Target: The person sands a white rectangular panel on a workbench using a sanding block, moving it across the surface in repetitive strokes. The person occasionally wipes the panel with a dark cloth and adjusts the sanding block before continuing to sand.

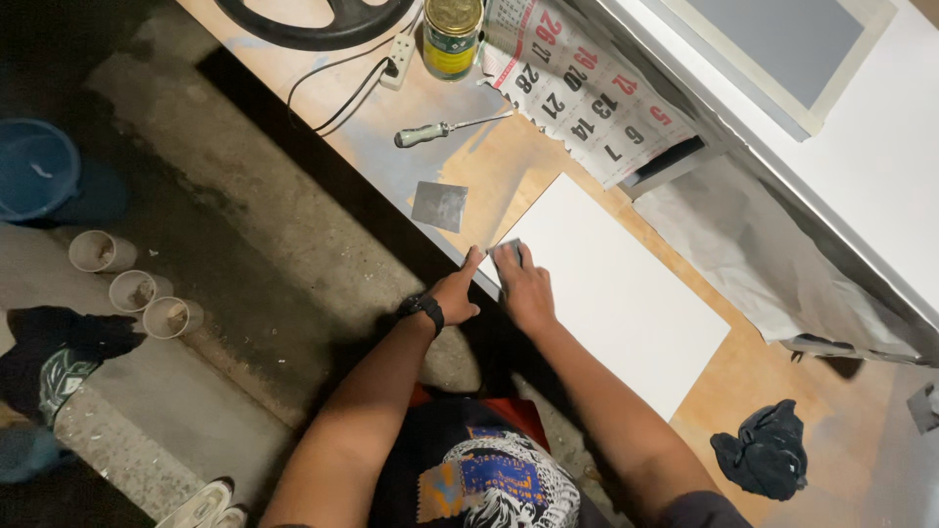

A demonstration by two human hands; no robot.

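Right now the person leans over the worktop (pixel 509 171), both hands at the near corner of a white board (pixel 616 293) that lies flat with that corner reaching the worktop's edge. The right hand (pixel 525 288) presses a small grey sheet (pixel 507 252), sandpaper by the look of it, onto the board with fingers flat and close together. The left hand (pixel 460 293), a black watch (pixel 423 309) on its wrist, rests against the board's corner just beside the right, thumb up, steadying rather than clamping; whether its fingers curl under the edge I cannot tell.

A second grey square (pixel 439 205) lies near the edge, a little apart from the board. Further back are a screwdriver (pixel 445 128), a tin can (pixel 452 37) and a calendar page (pixel 587 88); a dark rag (pixel 766 450) sits at the far right.

As I judge it, the risk lies at that overhanging corner: a hard push toward the edge could slide the board off the worktop, since only the left hand braces it. Pressing unevenly on so small a sheet could also scratch or round off the corner, and the fingertips may skid onto the sharp edge.
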